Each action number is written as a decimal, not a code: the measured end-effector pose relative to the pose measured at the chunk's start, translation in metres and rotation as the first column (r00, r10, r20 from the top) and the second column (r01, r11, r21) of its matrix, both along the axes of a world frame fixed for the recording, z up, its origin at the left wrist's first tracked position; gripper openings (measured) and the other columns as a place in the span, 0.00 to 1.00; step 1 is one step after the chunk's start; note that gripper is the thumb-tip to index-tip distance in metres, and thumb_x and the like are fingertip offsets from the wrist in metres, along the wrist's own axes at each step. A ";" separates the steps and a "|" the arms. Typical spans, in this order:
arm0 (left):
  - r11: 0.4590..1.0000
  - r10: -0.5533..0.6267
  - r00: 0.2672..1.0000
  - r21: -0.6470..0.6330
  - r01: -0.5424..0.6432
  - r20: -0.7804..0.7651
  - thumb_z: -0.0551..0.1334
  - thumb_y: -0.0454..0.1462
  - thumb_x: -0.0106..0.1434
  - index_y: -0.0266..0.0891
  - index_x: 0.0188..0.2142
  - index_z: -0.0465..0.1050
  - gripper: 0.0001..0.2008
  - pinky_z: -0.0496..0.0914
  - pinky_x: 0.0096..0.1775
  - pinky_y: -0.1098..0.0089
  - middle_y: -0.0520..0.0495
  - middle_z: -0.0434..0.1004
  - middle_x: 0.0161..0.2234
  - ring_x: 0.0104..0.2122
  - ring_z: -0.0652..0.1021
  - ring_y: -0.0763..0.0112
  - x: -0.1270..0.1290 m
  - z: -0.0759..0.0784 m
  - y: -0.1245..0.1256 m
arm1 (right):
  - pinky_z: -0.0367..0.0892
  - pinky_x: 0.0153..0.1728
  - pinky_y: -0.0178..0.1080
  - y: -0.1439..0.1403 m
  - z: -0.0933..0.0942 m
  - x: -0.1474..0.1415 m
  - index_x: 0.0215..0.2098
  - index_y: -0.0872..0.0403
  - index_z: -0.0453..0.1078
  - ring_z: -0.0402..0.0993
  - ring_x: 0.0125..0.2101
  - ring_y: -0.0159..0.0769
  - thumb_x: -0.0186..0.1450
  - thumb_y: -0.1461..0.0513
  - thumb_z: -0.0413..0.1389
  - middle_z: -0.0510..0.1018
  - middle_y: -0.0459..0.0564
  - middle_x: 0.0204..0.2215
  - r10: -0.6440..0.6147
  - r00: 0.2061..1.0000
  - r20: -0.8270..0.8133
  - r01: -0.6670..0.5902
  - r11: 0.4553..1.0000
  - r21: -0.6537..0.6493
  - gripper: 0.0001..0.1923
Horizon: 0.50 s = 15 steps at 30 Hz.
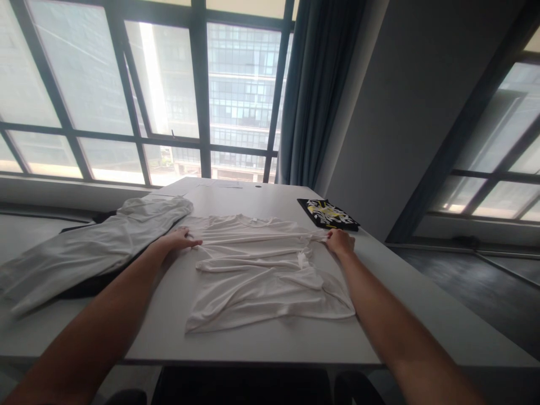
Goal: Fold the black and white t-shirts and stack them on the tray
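Observation:
A white T-shirt lies wrinkled on the white table, its neckline toward the window and its hem toward me. My left hand grips the left sleeve, thumb and fingers closed on the cloth. On the opposite side, my right hand pinches the end of the right sleeve. Between the two hands the fabric is pulled into crosswise folds. The lower part of the shirt spreads loosely, with its hem corners resting on the tabletop.
To the left, white clothing is heaped over dark cloth. A folded black garment with a white and yellow print lies at the right edge of the table. Beyond stand windows and a blue-grey curtain. A dark chair is at the near edge.

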State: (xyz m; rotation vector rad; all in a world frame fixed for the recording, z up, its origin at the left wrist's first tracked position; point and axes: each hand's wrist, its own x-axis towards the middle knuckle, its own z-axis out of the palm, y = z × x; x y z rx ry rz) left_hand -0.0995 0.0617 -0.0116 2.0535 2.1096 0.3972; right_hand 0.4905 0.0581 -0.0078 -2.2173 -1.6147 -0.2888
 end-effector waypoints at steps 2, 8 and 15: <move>0.999 0.035 0.999 0.026 -0.035 0.019 0.62 0.61 0.53 0.29 0.58 0.67 0.44 0.63 0.58 0.61 0.29 0.64 0.62 0.61 0.67 0.46 -0.001 0.000 -0.002 | 0.63 0.49 0.44 0.000 0.004 -0.006 0.43 0.54 0.77 0.73 0.47 0.46 0.61 0.66 0.51 0.78 0.57 0.46 0.065 0.998 -0.008 -0.064 0.996 0.060 0.17; 0.967 0.243 0.970 0.085 -0.240 -0.027 0.53 0.54 0.64 0.34 0.62 0.64 0.35 0.61 0.57 0.46 0.30 0.64 0.62 0.61 0.66 0.41 0.014 0.000 -0.013 | 0.60 0.56 0.38 0.003 0.003 -0.049 0.52 0.53 0.74 0.68 0.54 0.41 0.68 0.58 0.49 0.75 0.53 0.54 0.491 0.871 0.003 -0.490 0.870 -0.049 0.19; 0.967 0.082 0.978 0.223 -0.124 0.190 0.57 0.42 0.60 0.38 0.58 0.69 0.27 0.69 0.49 0.70 0.45 0.81 0.45 0.45 0.79 0.61 0.027 0.005 -0.017 | 0.57 0.60 0.39 0.003 -0.007 -0.061 0.56 0.51 0.71 0.66 0.58 0.39 0.71 0.55 0.46 0.72 0.52 0.58 0.576 0.813 -0.083 -0.580 0.794 -0.180 0.21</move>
